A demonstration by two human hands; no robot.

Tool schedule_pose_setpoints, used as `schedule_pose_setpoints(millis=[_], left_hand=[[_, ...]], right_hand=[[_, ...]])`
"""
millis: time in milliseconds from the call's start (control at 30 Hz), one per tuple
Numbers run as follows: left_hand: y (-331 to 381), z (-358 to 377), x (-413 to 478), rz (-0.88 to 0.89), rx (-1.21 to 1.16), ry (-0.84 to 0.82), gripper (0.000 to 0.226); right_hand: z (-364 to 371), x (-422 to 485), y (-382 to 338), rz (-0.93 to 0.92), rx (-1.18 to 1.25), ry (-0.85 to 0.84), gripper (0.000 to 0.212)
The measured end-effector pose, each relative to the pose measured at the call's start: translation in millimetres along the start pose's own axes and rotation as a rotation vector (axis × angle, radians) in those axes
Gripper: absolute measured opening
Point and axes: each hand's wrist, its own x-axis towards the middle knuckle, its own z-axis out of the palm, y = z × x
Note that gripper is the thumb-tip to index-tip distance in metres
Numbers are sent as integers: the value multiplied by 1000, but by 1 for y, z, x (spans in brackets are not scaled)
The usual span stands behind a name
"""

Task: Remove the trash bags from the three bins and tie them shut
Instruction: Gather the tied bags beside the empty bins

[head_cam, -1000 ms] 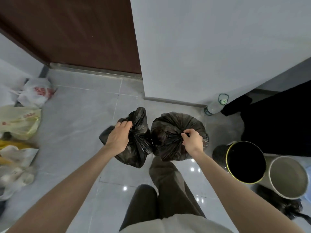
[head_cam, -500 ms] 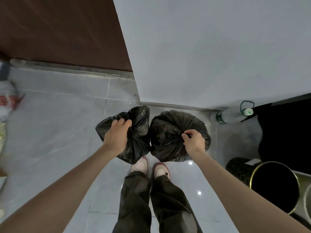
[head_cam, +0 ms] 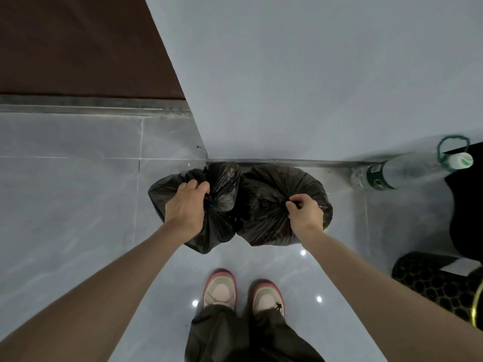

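Note:
Two tied black trash bags sit side by side at the foot of the white wall. My left hand [head_cam: 186,205] grips the gathered top of the left trash bag [head_cam: 222,226]. The right trash bag [head_cam: 266,205] is rounder and fuller, and my right hand [head_cam: 304,214] pinches its knotted neck. Both bags touch each other in the middle. At the lower right edge, part of a black mesh bin [head_cam: 433,286] with a yellow rim lies on its side.
A clear plastic bottle [head_cam: 407,169] with a green label and green loop stands against the wall on the right. A dark object [head_cam: 467,205] fills the right edge. A brown door [head_cam: 78,43] and its metal threshold are at the upper left. My shoes [head_cam: 243,291] stand on the glossy grey tiles.
The view has swung right and closer to the wall; the bags on the left and the pale bin are out of frame. Both hands keep their hold on the two bags.

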Motion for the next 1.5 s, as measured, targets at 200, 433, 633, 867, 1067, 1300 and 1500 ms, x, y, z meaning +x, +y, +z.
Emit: schedule_pose_setpoints(millis=[200,433,633,867,1067,1300,1500], left_hand=[[-2,18,23,-42,-66,-1,30],[-16,22,8,-190,-306,-58,36],[-22,-10,-21,-230,-433,-105,42],[5,-86,-85,-186,-592,-61,41],[46,-178,-171,-135,-694,22,38],[90,-255,-278,-94,-799,92,36],[114,-301,-346,-39,-832,134,32]], right_hand=[[23,23,18,74,73,-99,29],[24,-3,10,-71,-28,-173,42],[6,-47,-10,-158,-25,-224,40],[-38,-117,-50,-208,53,-264,37],[-111,-207,-86,-307,40,-308,32],[-204,-304,-99,-367,75,-323,31],[-268,-369,-95,-432,143,-277,30]])
